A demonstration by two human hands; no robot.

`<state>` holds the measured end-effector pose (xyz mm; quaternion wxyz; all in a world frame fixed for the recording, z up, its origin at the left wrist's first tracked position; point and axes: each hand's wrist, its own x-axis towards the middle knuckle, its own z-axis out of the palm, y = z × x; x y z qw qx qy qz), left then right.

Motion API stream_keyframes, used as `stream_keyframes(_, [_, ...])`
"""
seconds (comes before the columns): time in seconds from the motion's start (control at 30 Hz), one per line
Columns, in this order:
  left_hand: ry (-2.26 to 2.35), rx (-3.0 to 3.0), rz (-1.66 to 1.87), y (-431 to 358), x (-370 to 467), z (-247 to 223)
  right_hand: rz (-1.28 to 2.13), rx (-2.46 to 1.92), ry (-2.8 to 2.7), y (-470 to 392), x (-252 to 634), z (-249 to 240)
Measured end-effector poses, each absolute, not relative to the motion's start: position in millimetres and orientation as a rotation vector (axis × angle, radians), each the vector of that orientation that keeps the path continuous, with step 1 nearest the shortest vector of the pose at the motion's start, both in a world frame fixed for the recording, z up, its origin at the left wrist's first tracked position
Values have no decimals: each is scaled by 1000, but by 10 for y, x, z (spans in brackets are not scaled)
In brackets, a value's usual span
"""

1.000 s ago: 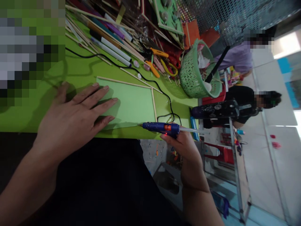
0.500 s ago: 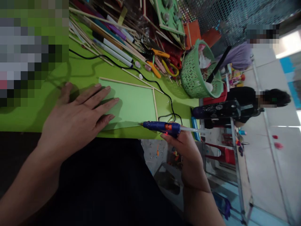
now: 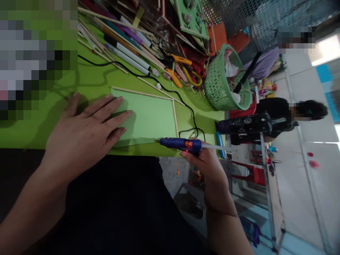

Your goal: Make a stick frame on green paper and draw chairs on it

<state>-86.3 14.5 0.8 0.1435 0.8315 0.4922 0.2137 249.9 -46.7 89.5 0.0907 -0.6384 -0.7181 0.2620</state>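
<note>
A pale green sheet (image 3: 146,118) lies at the front edge of the table, with one thin wooden stick (image 3: 143,93) along its far side and another stick (image 3: 175,118) along its right side. My left hand (image 3: 87,124) rests flat over the sheet's left end, fingers spread. In my right hand (image 3: 209,161) is a blue glue gun (image 3: 180,143), its red light lit and a clear glue stick (image 3: 220,147) jutting from the back. The gun's nozzle points left, at the sheet's near edge.
A black cord (image 3: 183,101) runs across the green table (image 3: 32,136). Behind it lie several markers (image 3: 132,58), loose sticks and orange-handled cutters (image 3: 174,78). A green basket (image 3: 219,83) stands at the back right. Beyond, a person in black (image 3: 276,113) is by a metal frame.
My right hand has moved the glue gun slightly left along the sheet's near edge. My left hand has shifted a little to the left.
</note>
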Motion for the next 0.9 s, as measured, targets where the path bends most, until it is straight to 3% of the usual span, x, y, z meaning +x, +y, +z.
stream_keyframes(0.9, [1405, 2446, 620, 145, -864, 7, 844, -1924, -1978, -518, 2564, 846])
